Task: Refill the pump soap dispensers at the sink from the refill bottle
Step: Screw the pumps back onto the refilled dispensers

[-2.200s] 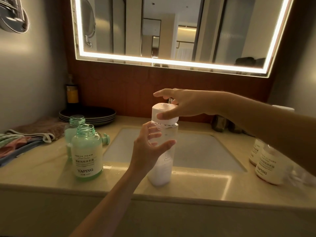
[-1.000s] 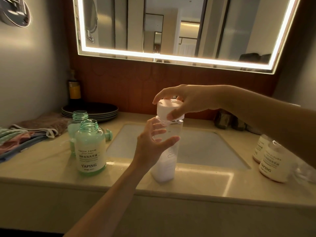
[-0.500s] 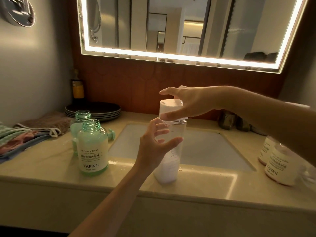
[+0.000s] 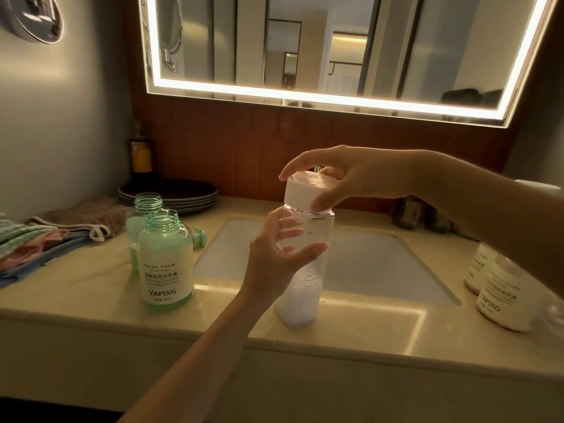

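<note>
A tall clear refill bottle (image 4: 300,303) with a little white liquid at the bottom stands on the counter's front edge before the sink (image 4: 360,261). My left hand (image 4: 274,257) grips its body. My right hand (image 4: 341,175) holds its white cap (image 4: 305,193) from above with thumb and fingers. Two green dispenser bottles, one in front (image 4: 166,264) and one behind (image 4: 145,215), stand uncapped at the left. A green pump head (image 4: 200,236) lies beside them. Two pinkish dispenser bottles (image 4: 500,297) stand at the right, partly behind my right arm.
Folded cloths (image 4: 45,236) lie at the far left. A stack of dark plates (image 4: 171,193) and a dark bottle (image 4: 141,157) stand in the back left corner. Small dark objects (image 4: 418,213) sit behind the sink. A lit mirror (image 4: 320,56) hangs above.
My right hand has shifted its fingers round the white cap while my left hand keeps its hold on the bottle. The bottle stays at the same spot.
</note>
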A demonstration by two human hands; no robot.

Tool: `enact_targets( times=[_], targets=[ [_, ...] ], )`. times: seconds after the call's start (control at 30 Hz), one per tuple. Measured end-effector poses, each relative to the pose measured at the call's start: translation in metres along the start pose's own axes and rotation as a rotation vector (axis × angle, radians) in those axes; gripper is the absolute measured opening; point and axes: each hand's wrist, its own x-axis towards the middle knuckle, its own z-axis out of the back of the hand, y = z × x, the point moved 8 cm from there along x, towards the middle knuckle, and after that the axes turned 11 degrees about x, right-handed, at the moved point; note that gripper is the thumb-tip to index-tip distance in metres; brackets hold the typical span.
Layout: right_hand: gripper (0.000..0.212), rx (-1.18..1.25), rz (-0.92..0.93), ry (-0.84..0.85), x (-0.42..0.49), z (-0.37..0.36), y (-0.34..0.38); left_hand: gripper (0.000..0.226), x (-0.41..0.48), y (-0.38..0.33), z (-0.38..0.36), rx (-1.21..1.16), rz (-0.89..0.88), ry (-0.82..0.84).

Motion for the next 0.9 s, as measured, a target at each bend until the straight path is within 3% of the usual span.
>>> enact_targets(
  times=[0.17,0.47,0.73,0.9],
  targets=[
    [0.051,0.062,0.016,-0.018,-0.0022,0.0048,0.0019,0.071,0.0006,0.0000,0.0000,-0.016,0.000,0.014],
    [0.051,-0.062,-0.025,-0.007,0.0011,-0.0006,0.0071,0.072,-0.0001,0.0003,-0.0005,-0.013,0.007,0.015],
    [0.058,-0.155,-0.047,-0.153,0.0049,0.0049,0.0015,0.069,-0.0005,0.0015,0.0000,-0.016,0.017,0.017],
    [0.059,-0.131,-0.112,-0.097,0.0022,0.0051,-0.0024,0.067,0.0004,0.0014,-0.0003,-0.013,0.014,0.016]
  ],
)
